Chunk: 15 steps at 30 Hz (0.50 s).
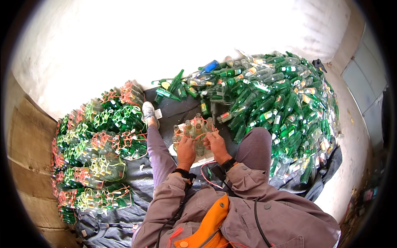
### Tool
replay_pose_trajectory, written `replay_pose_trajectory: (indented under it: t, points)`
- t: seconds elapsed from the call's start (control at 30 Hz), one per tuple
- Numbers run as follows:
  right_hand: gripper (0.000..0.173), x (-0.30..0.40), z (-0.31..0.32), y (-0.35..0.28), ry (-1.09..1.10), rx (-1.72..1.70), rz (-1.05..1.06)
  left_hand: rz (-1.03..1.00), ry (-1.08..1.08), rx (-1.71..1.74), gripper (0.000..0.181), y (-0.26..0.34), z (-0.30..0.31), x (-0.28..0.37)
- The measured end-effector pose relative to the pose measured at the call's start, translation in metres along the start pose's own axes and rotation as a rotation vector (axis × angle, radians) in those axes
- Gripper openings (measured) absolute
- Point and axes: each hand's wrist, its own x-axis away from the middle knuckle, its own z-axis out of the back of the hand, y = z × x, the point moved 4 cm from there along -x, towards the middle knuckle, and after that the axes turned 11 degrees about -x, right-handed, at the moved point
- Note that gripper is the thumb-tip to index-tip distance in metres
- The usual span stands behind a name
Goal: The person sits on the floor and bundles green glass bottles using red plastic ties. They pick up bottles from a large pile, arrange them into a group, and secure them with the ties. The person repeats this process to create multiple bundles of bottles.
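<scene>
Between my legs stands a bundle of clear glass bottles (198, 128), upright and close together, on a pale board (203, 161). A red-orange plastic strap (201, 136) runs around and between their necks. My left hand (186, 152) pinches the strap at the near left side of the bundle. On the near right side, my right hand (216, 147) grips another stretch of it, fingertips close together. The strap spans the short gap between both hands. A loose length of red strap (203, 173) curves down beside my right wrist. My fingers partly hide the nearest bottles.
Left of my leg stand rows of strapped bottle bundles (99, 148), with red and yellow-green straps. A large loose heap of green and clear glass bottles (279, 99) lies to the right. Black sheeting (139, 179) covers the floor. My shoe (149, 111) rests near the bundles.
</scene>
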Motion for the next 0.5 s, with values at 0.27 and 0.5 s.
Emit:
replay_pose_trajectory:
  t: [0.27, 0.5]
  points:
    - [0.030, 0.010, -0.003, 0.007, -0.006, -0.006, -0.131, 0.078, -0.070, -0.027, 0.017, 0.004, 0.000, -0.004]
    - [0.029, 0.001, 0.003, 0.028, 0.006, -0.038, -0.162, 0.132, -0.130, -0.098, 0.020, 0.001, -0.007, -0.010]
